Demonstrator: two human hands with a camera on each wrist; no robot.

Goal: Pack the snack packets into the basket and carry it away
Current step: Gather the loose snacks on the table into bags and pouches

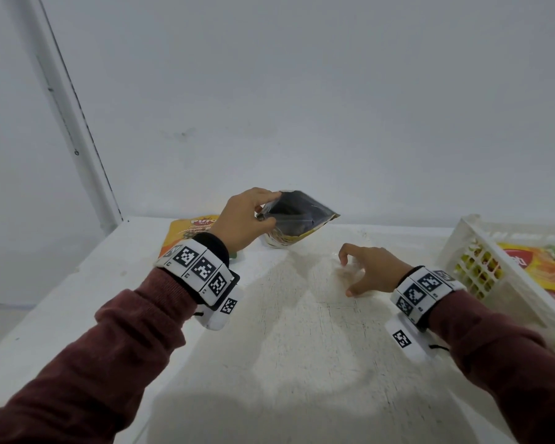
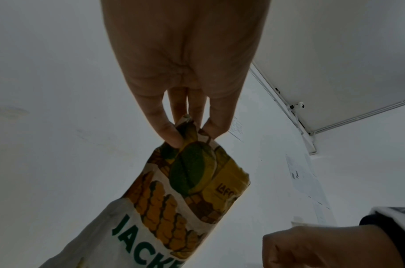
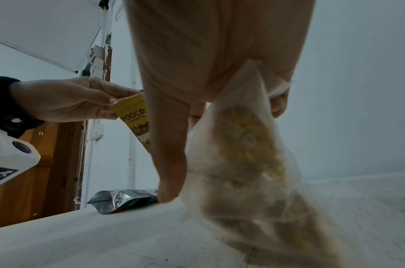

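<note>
My left hand (image 1: 253, 219) pinches the top corner of a jackfruit snack packet (image 1: 298, 219) and holds it tilted just above the back of the table; its printed yellow and green front shows in the left wrist view (image 2: 180, 199). My right hand (image 1: 359, 270) hovers low over the table with its fingers curled round a clear bag of pale yellow snacks (image 3: 242, 154), whose lower end drags on the surface. The white slotted basket (image 1: 462, 248) stands tilted at the right edge, just beyond my right wrist, with a red and orange packet (image 1: 526, 267) inside it.
An orange packet (image 1: 186, 235) lies flat on the white table (image 1: 302, 347) behind my left wrist, near the wall; its silver end (image 3: 123, 199) shows in the right wrist view. A white wall closes the back. The table's left edge drops off beside a door frame.
</note>
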